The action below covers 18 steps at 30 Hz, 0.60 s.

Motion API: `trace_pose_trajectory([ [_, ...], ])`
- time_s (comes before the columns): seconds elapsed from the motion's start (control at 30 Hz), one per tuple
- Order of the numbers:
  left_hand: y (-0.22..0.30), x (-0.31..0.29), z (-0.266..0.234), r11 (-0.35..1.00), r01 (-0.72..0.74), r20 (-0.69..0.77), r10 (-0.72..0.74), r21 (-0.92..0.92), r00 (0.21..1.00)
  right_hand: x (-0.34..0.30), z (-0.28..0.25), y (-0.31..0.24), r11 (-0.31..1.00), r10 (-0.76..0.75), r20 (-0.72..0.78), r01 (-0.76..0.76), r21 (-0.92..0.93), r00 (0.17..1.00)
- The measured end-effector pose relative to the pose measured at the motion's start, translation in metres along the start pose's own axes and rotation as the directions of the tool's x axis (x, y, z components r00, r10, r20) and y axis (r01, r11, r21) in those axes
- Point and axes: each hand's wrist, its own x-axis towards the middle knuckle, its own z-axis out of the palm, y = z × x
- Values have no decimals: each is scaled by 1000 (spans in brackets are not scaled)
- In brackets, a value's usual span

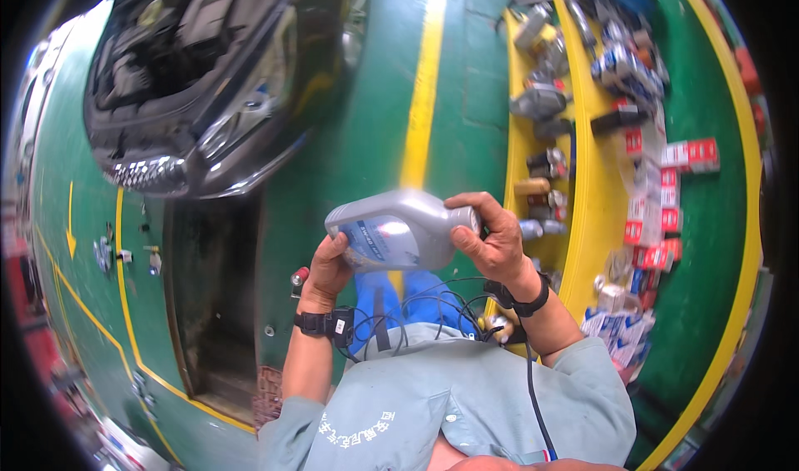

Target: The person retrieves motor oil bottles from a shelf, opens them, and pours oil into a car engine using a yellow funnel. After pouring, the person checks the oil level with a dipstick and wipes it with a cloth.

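A grey plastic bottle (434, 225) lies on its side in the air in front of the person's waist, above the green floor (474, 130), its broad body to the left and its short neck (464, 218) to the right; a blue-and-white label (387, 242) faces up. The left hand (327, 265) grips the lower left end, thumb pressed on the label side, and the right hand (499, 242) pinches the neck between thumb and index finger. Black wristbands (315, 324) circle both wrists, and thin black cables (399, 314) loop between the forearms, across the blue trousers (420, 296). Ahead to the left stands a dark car (237, 96) with its engine bay exposed, above a dark floor pit (212, 296); to the right runs a yellow rack (593, 221) crowded with bottles and parts, red-and-white boxes (670, 213) along its far side. The bottle covers part of the yellow floor line (424, 80). The left hand's other fingers are hidden behind the bottle, whether the neck is capped is hard to tell, and the car's upper edge is cut off.
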Motion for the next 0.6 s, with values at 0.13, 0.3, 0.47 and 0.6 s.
trace_pose_trajectory([
  [0.13,15,-38,-3,959,-236,-18,236,-157,972,27,56,-11,999,-5,62,7,-37,998],
  [0.3,26,-97,-30,911,-369,-64,363,-186,929,18,171,-33,975,68,85,-84,205,994],
  [0.47,56,-153,-84,920,-365,-65,376,143,924,27,227,-70,980,-104,115,82,180,988],
  [0.6,131,-188,-50,709,-481,-53,587,516,808,30,261,-65,959,-284,223,275,71,933],
])
